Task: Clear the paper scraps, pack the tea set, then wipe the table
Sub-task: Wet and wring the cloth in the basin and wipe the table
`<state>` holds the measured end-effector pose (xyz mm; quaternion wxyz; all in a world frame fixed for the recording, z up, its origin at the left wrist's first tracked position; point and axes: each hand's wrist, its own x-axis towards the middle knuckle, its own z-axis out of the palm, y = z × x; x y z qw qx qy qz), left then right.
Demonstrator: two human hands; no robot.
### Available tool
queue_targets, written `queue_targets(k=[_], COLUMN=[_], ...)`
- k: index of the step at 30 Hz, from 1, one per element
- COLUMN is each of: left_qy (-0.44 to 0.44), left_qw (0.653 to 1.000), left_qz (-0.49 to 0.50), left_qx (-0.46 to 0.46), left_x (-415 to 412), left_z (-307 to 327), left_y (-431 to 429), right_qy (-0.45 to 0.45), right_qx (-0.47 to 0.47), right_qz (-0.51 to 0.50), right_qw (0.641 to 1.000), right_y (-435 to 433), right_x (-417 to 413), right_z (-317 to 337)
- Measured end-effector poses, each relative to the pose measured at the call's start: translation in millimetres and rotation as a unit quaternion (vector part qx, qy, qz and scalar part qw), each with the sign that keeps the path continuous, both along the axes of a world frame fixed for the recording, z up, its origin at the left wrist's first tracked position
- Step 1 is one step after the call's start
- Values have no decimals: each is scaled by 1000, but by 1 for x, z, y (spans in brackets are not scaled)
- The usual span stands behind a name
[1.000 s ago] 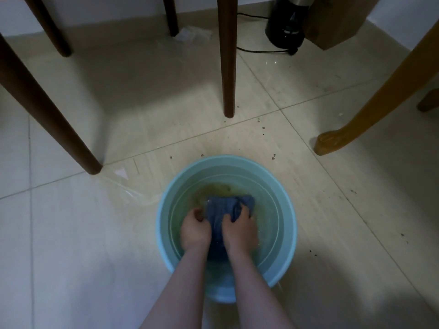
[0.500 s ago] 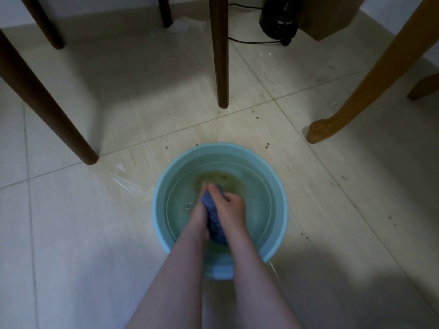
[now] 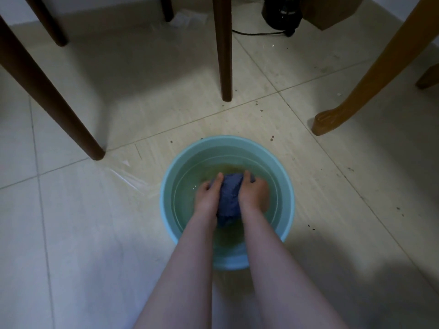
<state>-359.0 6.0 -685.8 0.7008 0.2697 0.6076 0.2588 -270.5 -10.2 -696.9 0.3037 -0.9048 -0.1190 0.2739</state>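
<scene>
Blue wadded cloth (image 3: 229, 198) sits inside the round pale-blue plastic basin (image 3: 165, 198) of yellowish water on the tiled floor (image 3: 71, 233) — its long axis runs straight away from us. Our hands hold it between them: left hand (image 3: 209, 193) and right hand (image 3: 253, 193) each curl round one side.

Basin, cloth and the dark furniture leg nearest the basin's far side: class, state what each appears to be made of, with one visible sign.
Basin: probably plastic; smooth, pale blue, with an evenly moulded rim.
Cloth: fabric, perhaps terry or microfibre; blue, nubbly and bunched, sitting in the water.
Dark furniture leg: likely wood with a dark brown, slightly glossy finish; the grain cannot be made out.
</scene>
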Motion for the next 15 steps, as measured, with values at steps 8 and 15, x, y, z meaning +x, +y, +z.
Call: queue_targets(k=[8,15], left_qy=[318,-3], left_qw=[932,994], left_qz=[-81,74], left_qx=[153,-85], left_x=[-24,-19], left_z=[-40,-31], left_y=[-4,0], right_qy=[-168,260], right_qx=[-170,239], right_qz=[331,-4], right_qw=[913,936], right_y=[-29,-16], right_x=[-37,-58], right_z=[-34,-4])
